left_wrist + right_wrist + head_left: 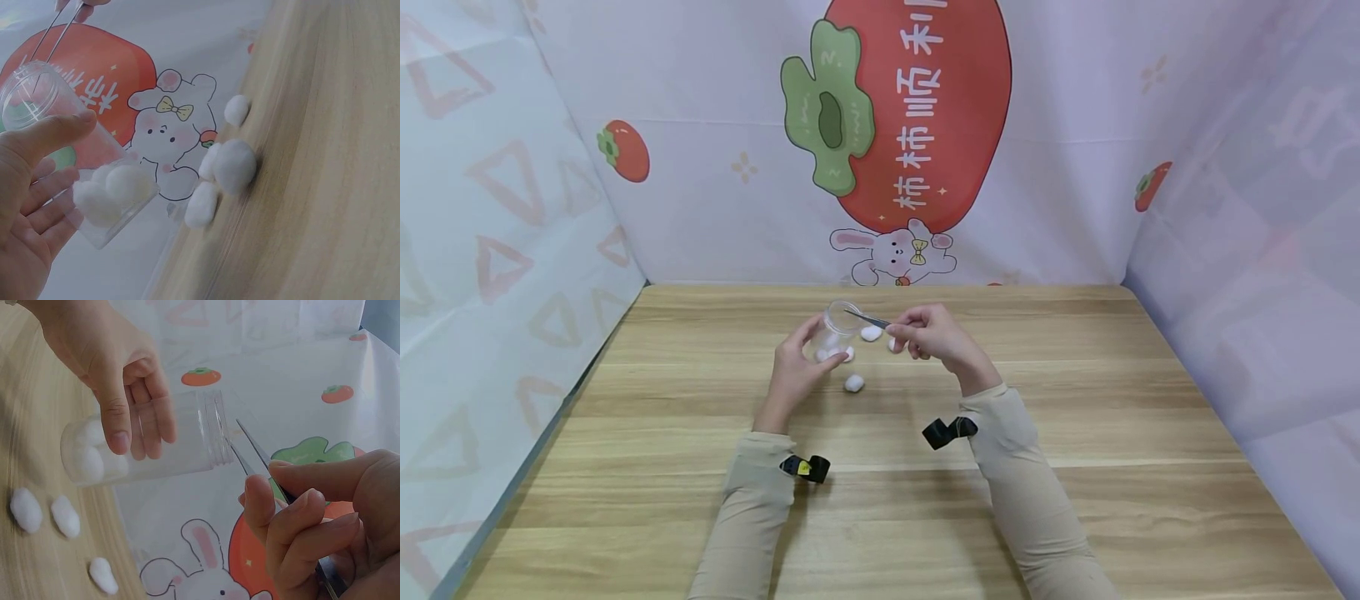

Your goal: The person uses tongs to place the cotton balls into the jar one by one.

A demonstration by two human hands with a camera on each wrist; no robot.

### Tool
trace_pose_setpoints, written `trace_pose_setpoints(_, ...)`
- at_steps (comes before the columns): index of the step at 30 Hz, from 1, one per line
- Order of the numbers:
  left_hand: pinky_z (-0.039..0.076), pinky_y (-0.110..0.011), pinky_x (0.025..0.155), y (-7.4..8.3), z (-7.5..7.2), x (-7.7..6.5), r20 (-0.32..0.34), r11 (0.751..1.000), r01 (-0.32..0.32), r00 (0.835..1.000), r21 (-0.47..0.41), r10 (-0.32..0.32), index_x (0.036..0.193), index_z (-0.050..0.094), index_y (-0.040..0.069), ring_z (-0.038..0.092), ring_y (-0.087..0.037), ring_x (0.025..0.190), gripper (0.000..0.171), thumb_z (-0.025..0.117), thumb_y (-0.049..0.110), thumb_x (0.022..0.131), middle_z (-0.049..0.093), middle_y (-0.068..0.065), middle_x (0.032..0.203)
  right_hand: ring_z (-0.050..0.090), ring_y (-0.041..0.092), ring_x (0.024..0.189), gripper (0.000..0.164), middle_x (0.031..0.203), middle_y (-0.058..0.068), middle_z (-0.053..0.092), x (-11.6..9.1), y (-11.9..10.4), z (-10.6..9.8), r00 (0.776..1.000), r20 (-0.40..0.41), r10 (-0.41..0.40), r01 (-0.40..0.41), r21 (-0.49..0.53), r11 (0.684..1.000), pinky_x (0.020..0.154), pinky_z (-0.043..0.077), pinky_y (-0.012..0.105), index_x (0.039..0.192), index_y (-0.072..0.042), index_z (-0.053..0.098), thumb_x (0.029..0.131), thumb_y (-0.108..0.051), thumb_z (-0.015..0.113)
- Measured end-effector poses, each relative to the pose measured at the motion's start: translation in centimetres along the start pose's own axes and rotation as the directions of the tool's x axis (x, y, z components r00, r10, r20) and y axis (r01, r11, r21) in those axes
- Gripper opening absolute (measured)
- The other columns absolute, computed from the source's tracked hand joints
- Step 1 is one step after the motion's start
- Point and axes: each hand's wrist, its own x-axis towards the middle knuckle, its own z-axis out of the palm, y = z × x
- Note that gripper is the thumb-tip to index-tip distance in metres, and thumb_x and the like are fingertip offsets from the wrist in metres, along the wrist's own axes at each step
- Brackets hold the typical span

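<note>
My left hand (796,362) holds a clear plastic jar (187,431), thumb on one side and fingers on the other. White cotton balls (115,190) lie at the bottom of the jar, and its mouth is uncovered. I cannot tell whether its base touches the table. My right hand (936,337) pinches a pair of dark metal tweezers (871,320) between thumb and fingers. The tweezer tips stand apart at the jar's mouth with nothing between them. Whether they reach inside the rim is unclear.
Several loose cotton balls, one nearest me (853,383), lie on the wooden table (880,517) beside the jar. Printed cloth walls (700,200) stand at the back and both sides. A black camera (808,468) is strapped to each wrist.
</note>
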Motion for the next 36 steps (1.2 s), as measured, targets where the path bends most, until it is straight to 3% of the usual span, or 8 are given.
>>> trace_pose_setpoints(15, 0.040, -0.050, 0.115, -0.1, 0.0, 0.0, 0.009, 1.000, 0.015, 1.000, 0.003, -0.015, 0.132, 0.053, 0.000, 0.058, -0.035, 0.123, 0.068, 0.084, 0.011, 0.072, 0.061, -0.020, 0.132, 0.044, 0.005, 0.047, 0.021, 0.060, -0.009, 0.062, -0.4, 1.1, -0.4, 1.000, -0.001, -0.029, 0.029, 0.017, 0.999, 0.045, 0.032, 0.018, 0.101, 0.006, 0.062, 0.095, -0.014, 0.058)
trace_pose_setpoints(36, 0.040, -0.049, 0.115, -0.4, 0.0, 0.0, -0.005, 0.999, 0.036, 0.999, -0.002, -0.036, 0.131, 0.054, -0.002, 0.059, -0.036, 0.121, 0.067, 0.083, 0.009, 0.072, 0.062, -0.022, 0.130, 0.044, 0.006, 0.048, 0.020, 0.061, -0.007, 0.062, -1.2, 2.1, -1.0, 1.000, -0.019, -0.008, 0.009, 0.054, 0.998, 0.045, 0.033, 0.016, 0.102, 0.006, 0.062, 0.095, -0.012, 0.058)
